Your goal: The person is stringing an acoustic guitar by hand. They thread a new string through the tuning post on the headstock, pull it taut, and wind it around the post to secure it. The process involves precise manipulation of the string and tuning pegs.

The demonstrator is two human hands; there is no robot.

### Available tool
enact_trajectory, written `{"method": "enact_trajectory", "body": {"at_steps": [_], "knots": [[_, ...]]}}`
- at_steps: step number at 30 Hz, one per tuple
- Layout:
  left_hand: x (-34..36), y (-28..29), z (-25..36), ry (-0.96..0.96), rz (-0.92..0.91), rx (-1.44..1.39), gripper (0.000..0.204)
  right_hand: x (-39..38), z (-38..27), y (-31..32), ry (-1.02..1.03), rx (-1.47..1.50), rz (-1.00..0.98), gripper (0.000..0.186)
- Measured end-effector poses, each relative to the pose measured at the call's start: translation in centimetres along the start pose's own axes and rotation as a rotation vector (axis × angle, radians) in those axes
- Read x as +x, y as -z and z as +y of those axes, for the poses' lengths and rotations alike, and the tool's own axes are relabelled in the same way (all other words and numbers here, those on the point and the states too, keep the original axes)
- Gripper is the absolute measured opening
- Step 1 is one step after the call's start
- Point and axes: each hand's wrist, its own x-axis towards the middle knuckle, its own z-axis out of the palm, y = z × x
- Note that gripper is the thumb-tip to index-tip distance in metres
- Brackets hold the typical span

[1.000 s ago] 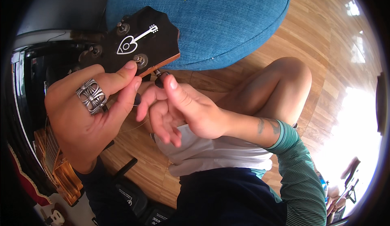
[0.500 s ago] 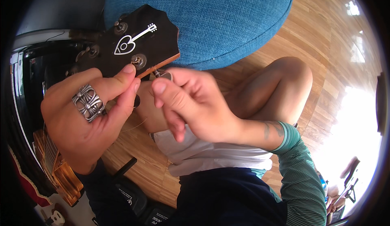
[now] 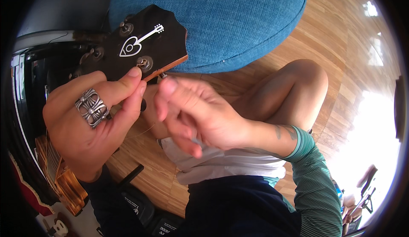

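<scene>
My left hand [image 3: 79, 117], wearing a wide silver ring [image 3: 91, 107], pinches a thin string at the lower tuning post [image 3: 145, 63] of a black headstock [image 3: 110, 47] with a white heart-and-guitar emblem and wooden edge. The thumb of my blurred right hand [image 3: 204, 117] covers a tuning knob on the headstock's lower side, with the fingers curled around it and the lower ones hanging loosely. The instrument's striped wooden body [image 3: 68, 183] shows at lower left, partly hidden.
A blue cushioned seat [image 3: 238, 20] lies behind the headstock. My bare bent leg [image 3: 298, 88] rests over the wooden floor [image 3: 341, 45]. Black furniture [image 3: 64, 11] stands at left, dark padded items [image 3: 140, 211] lie below, and assorted objects [image 3: 353, 203] crowd the bright right edge.
The headstock and my left hand have shifted slightly left. My right thumb has come down over the knob, with the fingers curling and shifting around it.
</scene>
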Motion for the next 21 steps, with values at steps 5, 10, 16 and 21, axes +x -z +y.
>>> {"method": "enact_trajectory", "body": {"at_steps": [5,10,16,21], "knots": [[-0.1,0.2,0.1,0.014,-0.017,0.003,0.021,0.5,0.1,1.3,0.728,-1.280,0.307,0.046],[0.0,0.2,0.0,0.003,-0.008,-0.001,0.021,-0.1,-1.1,0.1,-0.136,0.094,-0.054,0.054],[0.0,0.1,0.2,0.014,0.002,-0.008,0.021,0.0,-0.6,-0.1,0.191,-0.351,0.106,0.041],[0.4,-0.2,0.2,0.017,-0.022,0.045,0.022,0.4,0.1,1.5,0.645,-0.909,0.231,0.041]]}}
